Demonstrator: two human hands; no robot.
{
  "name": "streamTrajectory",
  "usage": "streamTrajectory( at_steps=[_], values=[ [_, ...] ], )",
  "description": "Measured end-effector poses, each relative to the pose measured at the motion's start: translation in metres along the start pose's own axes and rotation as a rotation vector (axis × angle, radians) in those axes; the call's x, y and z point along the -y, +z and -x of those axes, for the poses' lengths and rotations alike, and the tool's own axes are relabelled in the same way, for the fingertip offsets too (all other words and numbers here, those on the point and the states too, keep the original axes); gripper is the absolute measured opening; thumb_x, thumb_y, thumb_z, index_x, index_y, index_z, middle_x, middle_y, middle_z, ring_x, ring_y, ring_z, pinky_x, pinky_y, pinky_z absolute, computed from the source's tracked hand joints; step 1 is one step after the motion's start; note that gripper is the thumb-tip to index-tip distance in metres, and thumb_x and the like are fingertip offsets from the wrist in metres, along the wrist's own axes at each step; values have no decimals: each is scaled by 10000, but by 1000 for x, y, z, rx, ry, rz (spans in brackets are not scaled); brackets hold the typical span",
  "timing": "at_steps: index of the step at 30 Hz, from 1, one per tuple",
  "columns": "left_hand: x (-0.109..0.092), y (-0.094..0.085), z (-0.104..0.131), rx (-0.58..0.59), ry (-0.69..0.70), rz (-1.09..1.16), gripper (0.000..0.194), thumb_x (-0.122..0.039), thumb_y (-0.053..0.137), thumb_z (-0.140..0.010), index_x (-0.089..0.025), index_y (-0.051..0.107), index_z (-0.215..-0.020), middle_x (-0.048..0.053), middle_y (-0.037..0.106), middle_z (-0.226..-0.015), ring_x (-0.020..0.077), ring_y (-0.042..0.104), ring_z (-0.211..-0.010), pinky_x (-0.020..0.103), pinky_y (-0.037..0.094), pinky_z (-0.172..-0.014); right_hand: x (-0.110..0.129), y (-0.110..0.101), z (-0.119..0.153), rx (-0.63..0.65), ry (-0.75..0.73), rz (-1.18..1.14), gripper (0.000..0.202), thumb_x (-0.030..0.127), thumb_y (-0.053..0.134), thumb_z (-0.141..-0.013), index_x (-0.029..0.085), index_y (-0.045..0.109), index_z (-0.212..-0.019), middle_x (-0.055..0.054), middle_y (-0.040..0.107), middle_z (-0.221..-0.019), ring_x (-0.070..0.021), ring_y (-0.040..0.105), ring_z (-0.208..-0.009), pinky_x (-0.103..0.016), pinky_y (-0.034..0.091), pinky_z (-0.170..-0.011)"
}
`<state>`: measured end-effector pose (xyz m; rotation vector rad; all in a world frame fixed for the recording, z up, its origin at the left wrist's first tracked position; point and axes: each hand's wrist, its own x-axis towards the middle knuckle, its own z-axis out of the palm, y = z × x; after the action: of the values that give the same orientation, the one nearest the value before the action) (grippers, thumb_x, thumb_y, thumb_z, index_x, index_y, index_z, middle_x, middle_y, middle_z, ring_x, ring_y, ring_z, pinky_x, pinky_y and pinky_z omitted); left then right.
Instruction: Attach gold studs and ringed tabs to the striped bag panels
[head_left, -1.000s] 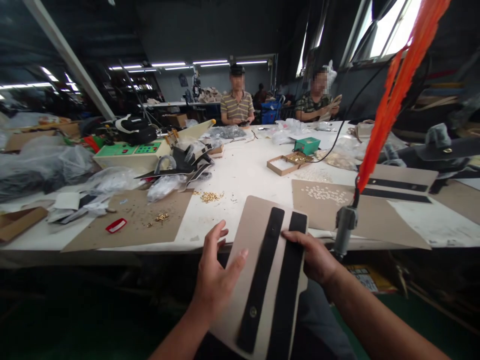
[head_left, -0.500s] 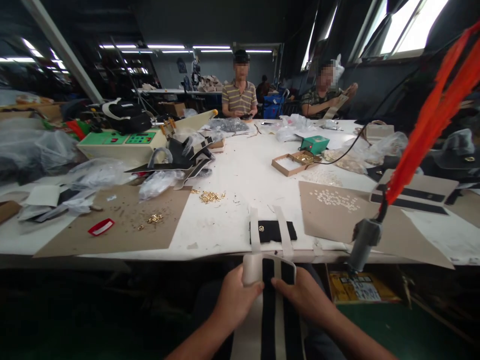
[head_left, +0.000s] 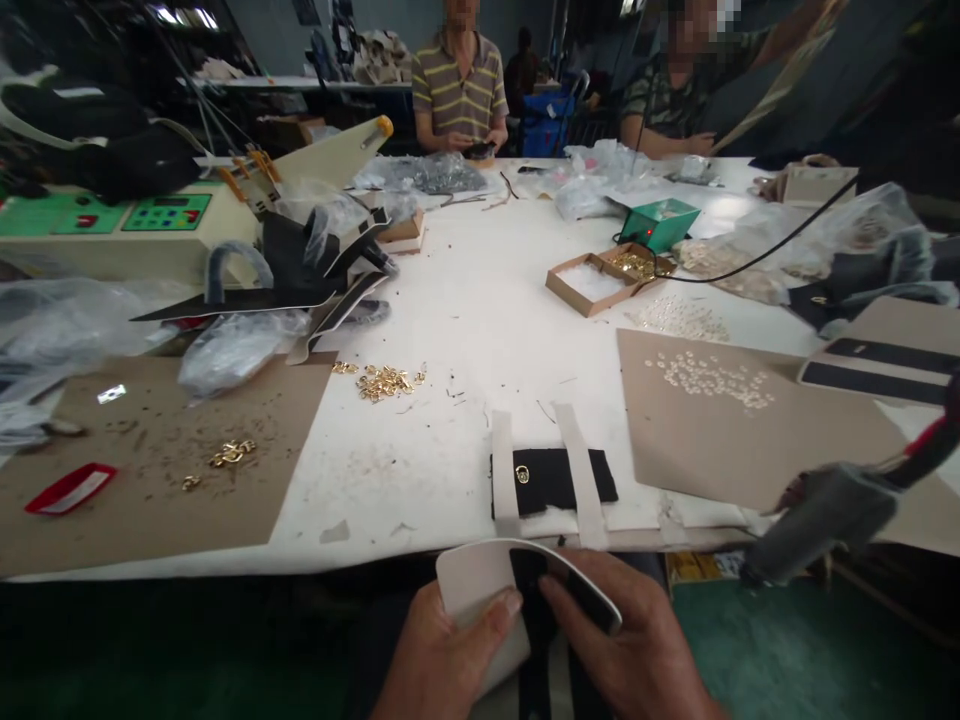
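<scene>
You're holding the card (head_left: 480, 585) with both hands just below the table's near edge, bending its top over toward yourself. A second ago it was lying flat and tilted across that edge with your hands resting open on it; now you've pulled it down into your lap and curled it, so the two black strips (head_left: 534, 580) on it are arching with the card. Pulling it away has also uncovered the black piece (head_left: 555, 478) taped down at the near edge.

Your left hand (head_left: 442, 655) is pinching the card's left part, thumb on top pressing into the pale face. Your right hand (head_left: 637, 655) is closing on the right part, thumb lying over the nearer strip and fingers curling behind the edge. So the card is sitting between both grips, its curled top poking up above your thumbs and the rest dropping out of view below.

That black piece is lying under two white tape strips (head_left: 504, 470), a small gold snap (head_left: 522, 474) showing near its left end. Right of it is a brown sheet (head_left: 750, 450) with pale washers (head_left: 712, 378) scattered on it. Left, gold bits (head_left: 382, 380) are sitting on the table (head_left: 480, 300), and another brown sheet (head_left: 150, 470) is covering the near left part. Two people are working at the far edge.
</scene>
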<state>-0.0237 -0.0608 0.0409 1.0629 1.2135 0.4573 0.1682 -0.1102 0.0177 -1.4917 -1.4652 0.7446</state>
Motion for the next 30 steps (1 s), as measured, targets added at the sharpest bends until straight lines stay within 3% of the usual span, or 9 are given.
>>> streamTrajectory(
  at_steps=[3, 9, 13, 21, 30],
  values=[
    [-10, -5, -12, 55, 39, -61, 421, -556, 682, -885, -165, 770, -1015, 71, 784, -958, 261, 689, -922, 308, 529, -810, -2, -1, -11, -3, 16, 35, 196, 278, 649, -982, 284, 798, -1109, -23, 793, -983, -215, 753, -867, -281, 608, -799],
    [-41, -18, -47, 63, 137, -257, 322, -481, 655, -918, -187, 767, -986, 38, 789, -886, 242, 703, -813, 295, 514, -699, 5, -11, -49, 11, 255, 27, 220, 412, 652, -962, 256, 806, -979, -24, 788, -859, -246, 734, -752, -315, 592, -710],
    [-53, -18, -68, 29, 202, -334, 288, -438, 640, -916, -183, 772, -887, 41, 795, -846, 262, 726, -799, 299, 504, -658, 4, -15, -75, 38, 287, 112, 237, 425, 632, -944, 256, 794, -974, -41, 803, -934, -294, 747, -862, -348, 572, -741],
    [-55, -12, -83, -23, 282, -351, 214, -331, 620, -902, -194, 784, -891, 34, 811, -878, 278, 746, -860, 313, 510, -696, 0, -13, -97, 58, 223, 497, 190, 374, 636, -939, 243, 773, -928, -69, 790, -891, -300, 734, -855, -329, 485, -712],
    [-54, -11, -90, -40, 304, -315, 212, -319, 625, -894, -187, 787, -935, 37, 816, -902, 278, 745, -859, 326, 525, -718, -8, -9, -98, 38, 216, 512, 171, 375, 639, -947, 248, 753, -926, -48, 779, -877, -284, 729, -847, -322, 463, -717]
  ],
)
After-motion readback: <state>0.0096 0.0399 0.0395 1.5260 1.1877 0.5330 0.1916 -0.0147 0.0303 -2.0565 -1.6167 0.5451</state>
